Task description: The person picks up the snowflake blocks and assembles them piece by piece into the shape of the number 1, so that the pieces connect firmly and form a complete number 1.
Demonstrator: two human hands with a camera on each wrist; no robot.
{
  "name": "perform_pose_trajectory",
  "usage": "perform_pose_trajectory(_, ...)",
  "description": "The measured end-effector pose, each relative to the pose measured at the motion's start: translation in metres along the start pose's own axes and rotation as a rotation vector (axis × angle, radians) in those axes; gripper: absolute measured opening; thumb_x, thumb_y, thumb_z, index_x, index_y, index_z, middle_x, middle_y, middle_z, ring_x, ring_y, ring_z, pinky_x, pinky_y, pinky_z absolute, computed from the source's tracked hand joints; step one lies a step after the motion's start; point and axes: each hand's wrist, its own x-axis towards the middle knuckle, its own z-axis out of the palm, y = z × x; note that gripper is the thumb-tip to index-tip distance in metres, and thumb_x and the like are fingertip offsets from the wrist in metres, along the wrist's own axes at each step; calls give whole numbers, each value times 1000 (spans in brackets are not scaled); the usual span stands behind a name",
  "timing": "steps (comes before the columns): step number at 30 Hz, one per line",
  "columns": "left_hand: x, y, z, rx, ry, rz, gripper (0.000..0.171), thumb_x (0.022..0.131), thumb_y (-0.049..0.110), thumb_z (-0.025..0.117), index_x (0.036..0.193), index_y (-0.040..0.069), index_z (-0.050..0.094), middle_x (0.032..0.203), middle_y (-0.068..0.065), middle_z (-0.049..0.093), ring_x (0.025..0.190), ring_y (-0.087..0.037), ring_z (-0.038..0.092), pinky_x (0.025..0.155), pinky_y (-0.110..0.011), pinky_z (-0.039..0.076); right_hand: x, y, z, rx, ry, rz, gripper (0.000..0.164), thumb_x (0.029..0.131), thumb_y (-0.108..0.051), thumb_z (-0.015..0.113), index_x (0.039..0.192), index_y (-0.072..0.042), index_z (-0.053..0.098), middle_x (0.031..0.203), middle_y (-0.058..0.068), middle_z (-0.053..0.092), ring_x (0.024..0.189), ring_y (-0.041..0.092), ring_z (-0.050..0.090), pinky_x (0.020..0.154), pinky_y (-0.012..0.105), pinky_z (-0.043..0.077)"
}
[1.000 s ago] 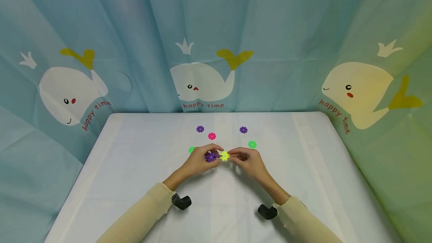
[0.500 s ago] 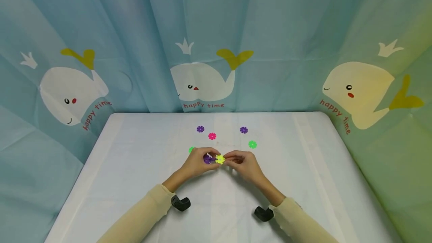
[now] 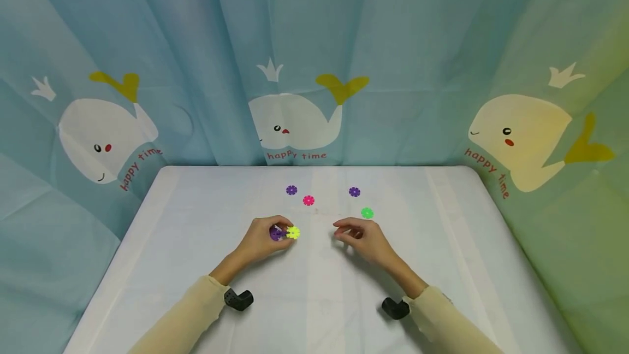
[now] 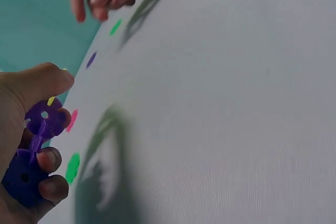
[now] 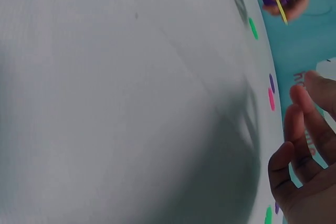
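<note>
My left hand (image 3: 257,240) holds a small joined piece of plastic snowflake discs above the white table. Its purple discs (image 4: 52,125) interlock inside the curled fingers, and a yellow snowflake disc (image 3: 293,232) sticks out at the fingertips. Thumb and fingers close around this piece from both sides. Some of it is hidden by the palm. To the right, my right hand (image 3: 367,240) hovers over the table with loosely bent fingers and nothing between them. A green disc (image 3: 367,213) lies on the table just beyond that hand.
Farther back on the table (image 3: 442,261) lie a purple disc (image 3: 291,190), a pink disc (image 3: 308,200) and another purple disc (image 3: 354,192). A second green disc (image 4: 73,168) is behind my left hand, hidden in the head view. A blue whale-print curtain (image 3: 413,26) borders the table.
My right hand has let go of the yellow disc and the hands have drawn apart. The left hand has moved left with the joined discs, now covering the left green disc in the head view.
</note>
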Motion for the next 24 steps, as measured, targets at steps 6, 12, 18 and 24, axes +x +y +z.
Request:
perform_pose_trajectory(6,-12,-13,-22,23,80,-14,30,79,15,89,106,12,75,93,4,73,85,-10,67,77,-30,55,6,-1,-3,-21,-22,-29,29,90,-6,79,119,-3,74,97,2,76,76,17,69,68,27,56)
perform_pose_trajectory(12,-22,-21,-39,31,127,-44,31,79,13,89,107,13,76,93,3,73,84,-11,67,74,-28,54,23,-9,8,-46,-100,-43,29,91,-9,78,120,-4,73,100,3,75,74,17,67,65,27,54)
perform_pose_trajectory(18,-27,-25,-49,38,148,-60,31,78,11,89,107,12,76,94,3,73,84,-12,67,73,-28,54,52,-16,29,-87,-185,-61,32,92,-11,78,123,-5,72,106,7,75,76,16,63,71,28,52)
perform_pose_trajectory(24,-30,-27,-54,56,165,-62,31,78,11,89,106,12,76,92,3,73,82,-12,66,72,-28,54,82,-23,53,-132,-258,-89,37,90,-8,79,126,-5,71,110,13,73,73,14,59,71,27,50)
